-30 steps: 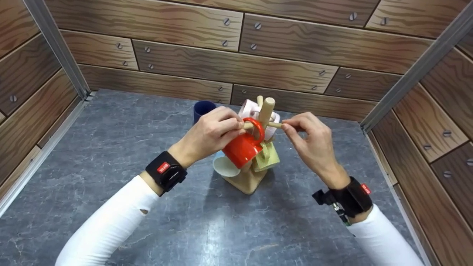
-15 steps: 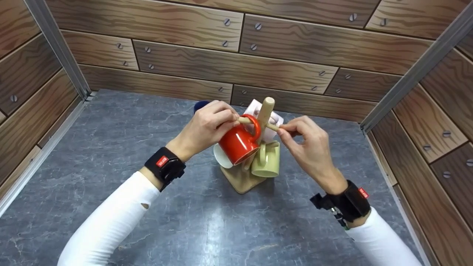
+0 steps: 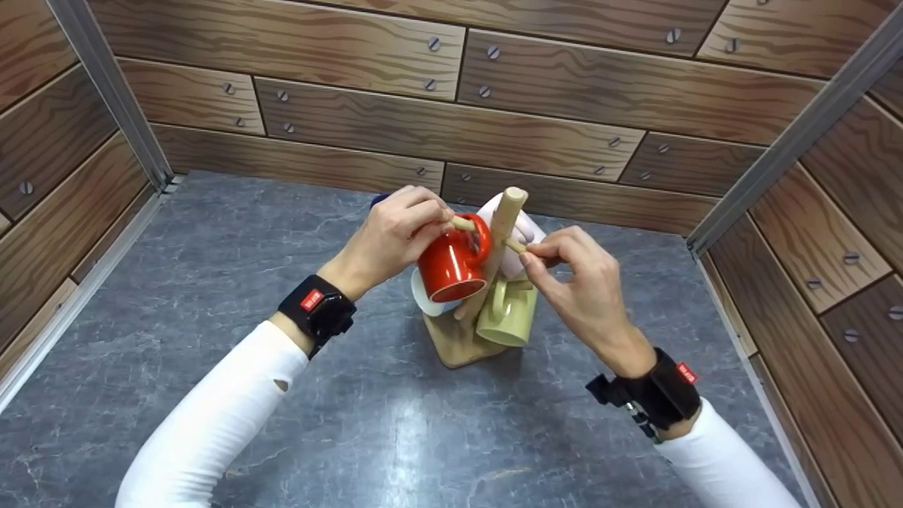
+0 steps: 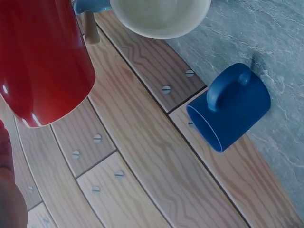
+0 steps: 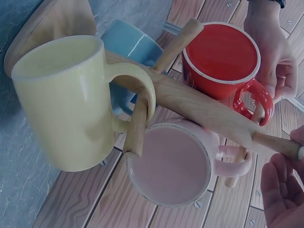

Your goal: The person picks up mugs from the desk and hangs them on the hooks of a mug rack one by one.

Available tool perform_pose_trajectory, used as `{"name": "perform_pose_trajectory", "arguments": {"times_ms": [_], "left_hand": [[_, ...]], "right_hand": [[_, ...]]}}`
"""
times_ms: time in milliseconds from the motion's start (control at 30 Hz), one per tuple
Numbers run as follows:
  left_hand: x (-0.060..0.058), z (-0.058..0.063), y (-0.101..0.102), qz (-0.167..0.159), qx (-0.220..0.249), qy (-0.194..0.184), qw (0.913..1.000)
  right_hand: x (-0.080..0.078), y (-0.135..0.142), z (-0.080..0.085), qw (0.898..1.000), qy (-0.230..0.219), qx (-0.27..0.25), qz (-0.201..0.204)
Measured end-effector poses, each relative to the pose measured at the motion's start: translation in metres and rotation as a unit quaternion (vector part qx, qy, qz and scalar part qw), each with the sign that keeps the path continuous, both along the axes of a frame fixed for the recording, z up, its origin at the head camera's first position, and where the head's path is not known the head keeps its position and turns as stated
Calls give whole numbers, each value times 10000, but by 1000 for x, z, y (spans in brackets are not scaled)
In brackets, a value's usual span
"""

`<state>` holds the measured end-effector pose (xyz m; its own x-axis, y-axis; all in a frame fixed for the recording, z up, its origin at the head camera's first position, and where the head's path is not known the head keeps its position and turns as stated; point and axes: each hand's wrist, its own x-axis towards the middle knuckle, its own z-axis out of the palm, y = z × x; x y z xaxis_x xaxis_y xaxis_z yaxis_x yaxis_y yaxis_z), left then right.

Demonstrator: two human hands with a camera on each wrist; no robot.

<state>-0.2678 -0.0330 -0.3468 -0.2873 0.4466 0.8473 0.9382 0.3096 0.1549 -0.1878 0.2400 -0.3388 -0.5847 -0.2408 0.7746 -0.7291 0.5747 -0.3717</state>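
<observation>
A wooden mug tree (image 3: 451, 344) stands on the table. In the head view my left hand (image 3: 398, 229) pinches the tip of an upper peg (image 3: 463, 223). The red mug (image 3: 448, 269) hangs by its handle from that peg, just beside my left fingers. My right hand (image 3: 582, 279) pinches the end of another upper peg (image 3: 514, 245), which bears no mug. The yellow-green mug (image 3: 506, 317) hangs low on the near side. The right wrist view shows a pink mug (image 5: 170, 166) and a light blue mug (image 5: 128, 43) hung on the tree too.
A dark blue mug (image 4: 249, 107) stands upright on the grey table (image 3: 338, 423) behind my left hand, mostly hidden in the head view. Wood-patterned panels (image 3: 353, 113) with metal corner posts close in the back and sides.
The mug tree has turned clockwise as seen from above, its mugs swinging round with it. My right hand has come nearer and leftward; my left hand has moved slightly away, both still pinching the pegs.
</observation>
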Motion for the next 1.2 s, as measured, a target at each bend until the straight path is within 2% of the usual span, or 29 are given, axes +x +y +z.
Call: {"name": "perform_pose_trajectory", "arguments": {"times_ms": [267,433,533,667,767,833,1000,1200], "left_hand": [[-2,-2,-1,13,-49,-101,9999],[-6,-7,-7,-19,31,-403,9992],[-13,-12,-14,132,194,-661,9975],[-27,-22,-27,653,433,-1038,9915],[-39,-33,-36,1160,359,-1491,9813],[-47,-41,-41,1492,148,-1885,9706],[-64,-55,-47,2071,-682,-2742,9366],[-83,-63,-42,2433,-1570,-3427,8937]], "right_hand": [[-1,-2,-2,9999,-54,-148,54],[0,-1,-2,9998,-83,-174,47],[1,2,-2,9998,-88,-188,7],[1,11,-1,9995,-49,-306,-99],[-2,22,-3,9988,0,-412,-263],[-3,29,-6,9983,13,-421,-400],[-7,47,-17,9967,-65,-337,-739],[-8,66,-38,9930,-360,-161,-1116]]}}
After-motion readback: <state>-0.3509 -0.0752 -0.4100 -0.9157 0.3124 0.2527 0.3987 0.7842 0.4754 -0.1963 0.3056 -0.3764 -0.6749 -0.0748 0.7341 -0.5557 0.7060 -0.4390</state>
